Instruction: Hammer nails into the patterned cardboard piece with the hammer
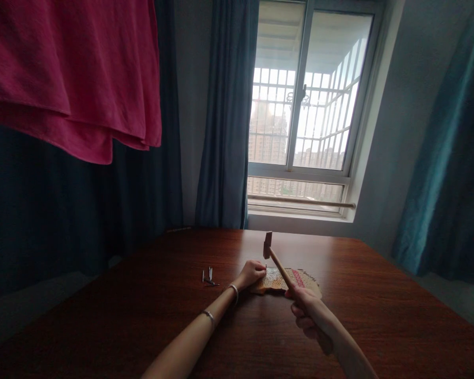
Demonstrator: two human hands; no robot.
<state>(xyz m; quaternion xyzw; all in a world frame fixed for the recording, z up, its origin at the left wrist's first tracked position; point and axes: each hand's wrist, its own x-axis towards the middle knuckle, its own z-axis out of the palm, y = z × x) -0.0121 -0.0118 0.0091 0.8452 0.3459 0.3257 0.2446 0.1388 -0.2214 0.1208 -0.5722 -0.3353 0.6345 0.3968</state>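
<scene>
My right hand (pixel 306 310) is wrapped around the wooden handle of a hammer (pixel 280 267), its head raised above the table. Below it lies a flat, irregular wooden board (pixel 275 284) covered with small dark dots, a whitish patch and a pink-red band, with a row of short spikes along its far right edge. At the board's left end, my left hand (pixel 253 273) pinches a thin upright nail (pixel 266 267), its tip small and partly hidden by the fingers. Several loose nails (pixel 210 275) lie on the table left of that hand.
The brown wooden table (pixel 229 337) spans the lower view. Behind it are a barred window (pixel 300 126) and blue curtains (pixel 227 116). A pink cloth (pixel 82 68) hangs at upper left, and another curtain (pixel 430 173) hangs at right.
</scene>
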